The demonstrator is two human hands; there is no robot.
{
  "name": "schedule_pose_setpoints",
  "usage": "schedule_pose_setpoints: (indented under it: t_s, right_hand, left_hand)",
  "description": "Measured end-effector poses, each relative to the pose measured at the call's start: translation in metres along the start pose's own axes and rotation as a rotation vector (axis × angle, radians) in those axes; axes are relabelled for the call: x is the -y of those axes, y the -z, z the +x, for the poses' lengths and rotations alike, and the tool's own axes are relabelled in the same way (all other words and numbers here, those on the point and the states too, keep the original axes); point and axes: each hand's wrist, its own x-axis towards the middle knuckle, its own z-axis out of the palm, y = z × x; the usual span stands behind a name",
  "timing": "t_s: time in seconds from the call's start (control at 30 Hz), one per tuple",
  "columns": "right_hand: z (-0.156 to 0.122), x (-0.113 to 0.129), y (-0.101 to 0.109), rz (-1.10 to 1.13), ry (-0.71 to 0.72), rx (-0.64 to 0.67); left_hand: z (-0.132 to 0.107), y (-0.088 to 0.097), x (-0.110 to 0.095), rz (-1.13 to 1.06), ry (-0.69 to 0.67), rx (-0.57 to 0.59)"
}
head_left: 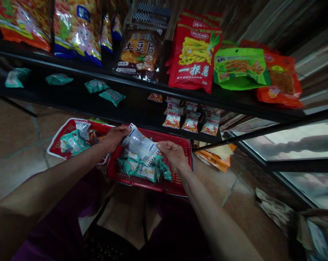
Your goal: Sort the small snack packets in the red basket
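Both my hands hold a white snack packet (140, 144) above a red plastic basket (177, 186). My left hand (113, 137) pinches its left end and my right hand (171, 152) grips its right end. The basket holds several small teal and white packets (142, 169). A second red basket (61, 139) to the left contains more teal packets (73, 142).
A black shelf (136, 108) in front carries scattered teal packets (112, 96) and a cluster of small red-and-white packets (191, 117). Above it hang large snack bags, among them a red one (195, 58) and a green one (240, 69). Tiled floor lies below.
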Motion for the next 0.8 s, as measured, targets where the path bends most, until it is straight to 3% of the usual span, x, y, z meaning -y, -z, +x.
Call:
schedule_pose_setpoints:
  t_s: [0.43,0.63,0.8]
  right_hand:
    - [-0.028,0.002,-0.009,0.028,-0.095,0.076]
    - [-0.031,-0.002,-0.006,0.065,-0.037,0.058]
    - [-0.036,-0.002,-0.005,0.045,0.035,0.077]
  left_hand:
    - [0.007,0.001,0.005,-0.08,0.133,-0.069]
    - [0.011,0.002,0.011,-0.017,0.275,-0.047]
    - [0.013,0.002,0.014,-0.003,0.284,-0.04]
